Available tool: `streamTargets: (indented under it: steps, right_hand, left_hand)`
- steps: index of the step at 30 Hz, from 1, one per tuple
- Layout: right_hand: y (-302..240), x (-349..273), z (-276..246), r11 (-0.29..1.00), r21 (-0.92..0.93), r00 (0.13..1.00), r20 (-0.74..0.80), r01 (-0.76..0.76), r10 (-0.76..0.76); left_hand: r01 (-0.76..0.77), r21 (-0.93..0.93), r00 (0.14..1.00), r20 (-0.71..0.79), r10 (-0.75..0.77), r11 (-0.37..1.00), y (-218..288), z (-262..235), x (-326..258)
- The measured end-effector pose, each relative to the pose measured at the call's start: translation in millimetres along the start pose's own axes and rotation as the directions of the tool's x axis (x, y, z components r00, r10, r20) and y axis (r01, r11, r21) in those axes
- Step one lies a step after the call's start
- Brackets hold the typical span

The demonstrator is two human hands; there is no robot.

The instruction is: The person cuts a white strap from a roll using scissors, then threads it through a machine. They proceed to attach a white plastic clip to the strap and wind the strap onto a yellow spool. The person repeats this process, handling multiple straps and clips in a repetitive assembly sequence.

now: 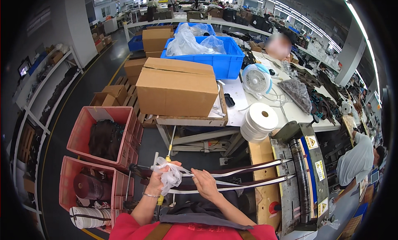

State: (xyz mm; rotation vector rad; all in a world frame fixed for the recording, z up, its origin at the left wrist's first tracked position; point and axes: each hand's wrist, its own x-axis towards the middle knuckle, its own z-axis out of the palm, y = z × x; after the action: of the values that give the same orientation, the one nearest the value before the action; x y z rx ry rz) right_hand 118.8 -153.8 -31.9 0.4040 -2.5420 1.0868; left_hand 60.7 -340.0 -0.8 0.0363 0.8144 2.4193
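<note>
A loose bunch of thin white translucent strip (171,178) is bundled in my left hand (154,186), whose fingers are closed round it. My right hand (206,186) lies just to the right, palm down, with its fingers stretched out over the strips; its fingertips touch a white strip beside the bunch. Dark maroon bands with white strips (244,169) run from near my hands to a roller machine (302,180) on the right. A thin upright rod with yellow fittings (160,199) stands by my left wrist.
Red crates (120,190) with dark material and rolls stand at left. Ahead, a table carries a closed cardboard box (176,88), a blue bin (228,59), a fan (257,80) and white rolls (259,122). Another person (358,159) bends over at far right.
</note>
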Motion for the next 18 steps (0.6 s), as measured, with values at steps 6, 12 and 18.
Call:
streamTargets:
  steps: [6,12,18]
  right_hand:
    - [-16,13,8,0.995,0.091,0.999,0.008,-0.052,0.051]
    - [-31,20,13,0.972,0.221,0.992,-0.078,-0.075,0.095]
    - [-43,12,19,0.945,0.270,0.983,-0.039,0.185,-0.182]
  left_hand:
    - [0.018,-0.083,1.000,-0.004,-0.018,0.996,-8,2,-3]
    - [0.156,0.053,0.955,-0.264,-0.137,0.986,-43,-30,-6]
    - [-0.326,0.827,0.935,0.355,0.026,0.458,-69,-8,-24]
